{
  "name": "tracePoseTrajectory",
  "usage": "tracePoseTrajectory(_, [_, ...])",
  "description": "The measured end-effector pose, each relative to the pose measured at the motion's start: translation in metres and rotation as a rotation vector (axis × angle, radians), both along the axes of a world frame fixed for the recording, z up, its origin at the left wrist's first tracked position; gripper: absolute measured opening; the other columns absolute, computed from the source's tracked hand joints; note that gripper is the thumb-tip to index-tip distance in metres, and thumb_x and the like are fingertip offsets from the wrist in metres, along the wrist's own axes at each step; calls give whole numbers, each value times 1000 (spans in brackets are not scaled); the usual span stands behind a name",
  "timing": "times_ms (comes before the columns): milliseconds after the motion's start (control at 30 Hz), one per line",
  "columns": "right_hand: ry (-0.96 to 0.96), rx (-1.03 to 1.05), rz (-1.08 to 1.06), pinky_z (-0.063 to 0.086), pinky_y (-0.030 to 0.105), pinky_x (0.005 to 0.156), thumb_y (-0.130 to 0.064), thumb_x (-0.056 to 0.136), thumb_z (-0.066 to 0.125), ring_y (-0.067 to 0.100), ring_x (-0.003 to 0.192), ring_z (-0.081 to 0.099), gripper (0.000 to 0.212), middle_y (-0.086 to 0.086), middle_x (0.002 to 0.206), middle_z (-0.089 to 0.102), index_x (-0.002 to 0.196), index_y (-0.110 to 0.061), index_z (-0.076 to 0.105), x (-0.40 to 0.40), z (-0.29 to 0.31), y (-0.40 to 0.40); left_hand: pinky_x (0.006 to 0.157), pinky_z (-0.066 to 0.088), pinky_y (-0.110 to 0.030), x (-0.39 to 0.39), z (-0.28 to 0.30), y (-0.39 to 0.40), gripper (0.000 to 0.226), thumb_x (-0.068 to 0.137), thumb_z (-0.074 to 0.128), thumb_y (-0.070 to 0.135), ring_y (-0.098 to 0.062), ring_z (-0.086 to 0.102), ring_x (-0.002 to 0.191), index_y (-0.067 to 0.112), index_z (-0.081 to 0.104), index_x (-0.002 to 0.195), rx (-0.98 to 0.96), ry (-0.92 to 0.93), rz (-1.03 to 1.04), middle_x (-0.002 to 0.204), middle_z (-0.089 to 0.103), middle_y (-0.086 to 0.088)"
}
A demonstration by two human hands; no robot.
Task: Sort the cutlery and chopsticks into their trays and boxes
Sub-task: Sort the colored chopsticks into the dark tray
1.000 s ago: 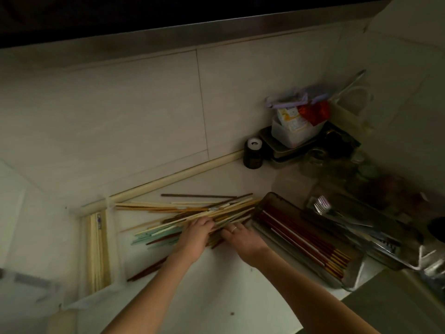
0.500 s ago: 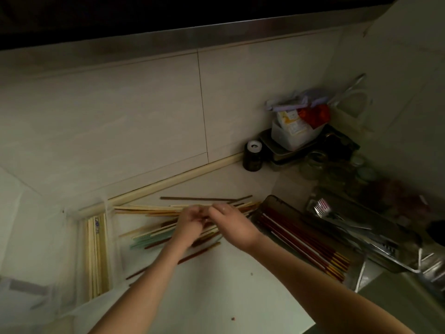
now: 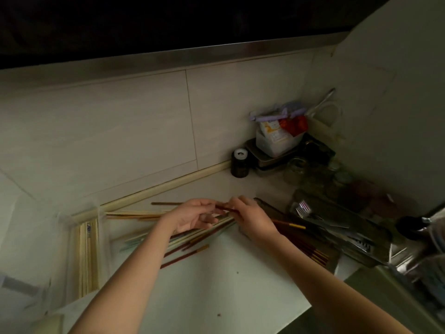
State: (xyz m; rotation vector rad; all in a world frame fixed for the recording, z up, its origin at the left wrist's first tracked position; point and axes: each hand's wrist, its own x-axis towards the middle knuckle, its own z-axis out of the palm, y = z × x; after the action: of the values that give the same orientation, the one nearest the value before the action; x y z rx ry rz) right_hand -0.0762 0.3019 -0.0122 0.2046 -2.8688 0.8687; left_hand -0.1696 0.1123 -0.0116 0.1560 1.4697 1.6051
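Both hands meet over a dim kitchen counter point(image 3: 216, 285) as a dark red chopstick point(image 3: 289, 224) is drawn clear of the loose pile point(image 3: 187, 239); the right hand point(image 3: 252, 219) curls round its shaft, the yellow-tipped end jutting past the heel of the palm, while the left hand point(image 3: 192, 216) pinches the near tip between thumb and fingers. The stick looks light, stiff and lacquered, so probably slick; a grip near mid-shaft would likely steady it better than the tapered end. Just beyond the right knuckles sits the metal tray point(image 3: 333, 262) of matching red chopsticks, the likely destination; farther out, a second tray point(image 3: 375, 257) holds forks point(image 3: 304, 209). Beneath the left fingers the mixed pile fans out, pale and green sticks crossing red ones, liable to roll or snag; past the left wrist a clear box point(image 3: 72, 249) holds pale chopsticks. A dark jar point(image 3: 239, 163) and a cluttered tub point(image 3: 277, 143) stand well clear by the wall.
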Motion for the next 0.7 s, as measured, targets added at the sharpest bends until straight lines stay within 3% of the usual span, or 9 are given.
tracePoseTrajectory(100, [32,-53,-215,42,30,70,-20,93,54,17,86,54,15,2,99,62,101,-21,66,25,-4,37,69,59,-26,1,-1,26,23,97,47,14,-18,71,83,6,65,109,-65,98,64,102,71,-12])
tracePoseTrajectory(200, [-19,-113,-391,43,21,75,-11,91,57,17,88,58,17,-1,98,61,99,-19,70,53,-19,66,78,56,-28,3,-5,48,18,97,50,16,-16,70,90,14,66,104,-158,199,37,103,72,-3])
tracePoseTrajectory(267, [-73,-111,-469,41,16,78,-4,91,55,19,93,59,25,0,103,59,105,-19,69,67,-30,79,77,53,-28,3,-9,56,13,93,56,14,-13,69,84,19,67,97,-259,279,33,100,73,0])
tracePoseTrajectory(400, [-290,-98,-427,35,24,105,14,87,41,22,127,46,57,5,138,48,128,-21,58,81,-45,85,58,48,-19,4,-19,48,13,88,61,14,-8,64,68,24,66,81,-556,607,-53,81,70,4])
tracePoseTrajectory(500, [-302,-75,-379,23,26,113,15,85,39,21,138,35,60,6,144,45,130,-21,57,83,-49,80,62,48,-22,12,-28,22,8,79,64,25,-6,61,68,30,66,73,-794,953,-162,70,64,12])
tracePoseTrajectory(567, [-274,-68,-350,25,25,112,12,87,42,21,135,39,53,7,140,49,125,-19,61,81,-48,72,61,44,-18,19,-32,5,5,75,65,26,-2,57,67,27,69,73,-860,1013,-235,68,63,12])
tracePoseTrajectory(700, [-183,-73,-292,28,25,110,7,88,46,20,127,45,43,4,134,53,119,-18,63,71,-46,47,56,40,-19,36,-42,-21,10,67,74,28,-6,59,67,24,67,74,-954,910,-580,67,60,13])
